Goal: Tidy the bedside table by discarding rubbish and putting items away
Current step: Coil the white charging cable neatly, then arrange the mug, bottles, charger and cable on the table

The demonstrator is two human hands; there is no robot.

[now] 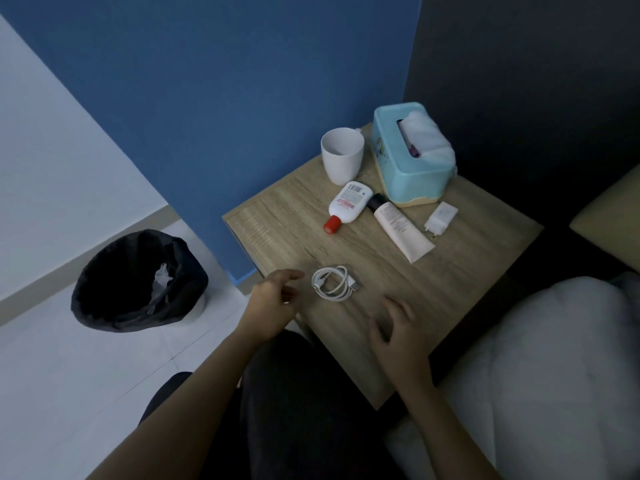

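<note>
A coiled white cable [334,283] lies near the front of the wooden bedside table [457,271]. My left hand [273,299] hovers just left of the cable, fingers apart and empty. My right hand [394,332] rests over the table's front edge, to the right of and below the cable, also empty with spread fingers. Farther back lie a white bottle with a red cap [348,206], a pale tube with a black cap [398,226] and a white charger plug [440,217]. A white cup [342,154] and a turquoise tissue box [412,154] stand at the back.
A bin with a black liner [138,282] stands on the pale floor to the left, with crumpled white rubbish inside. A blue wall rises behind the table. White bedding [540,368] lies to the right, and my dark-clad legs are below.
</note>
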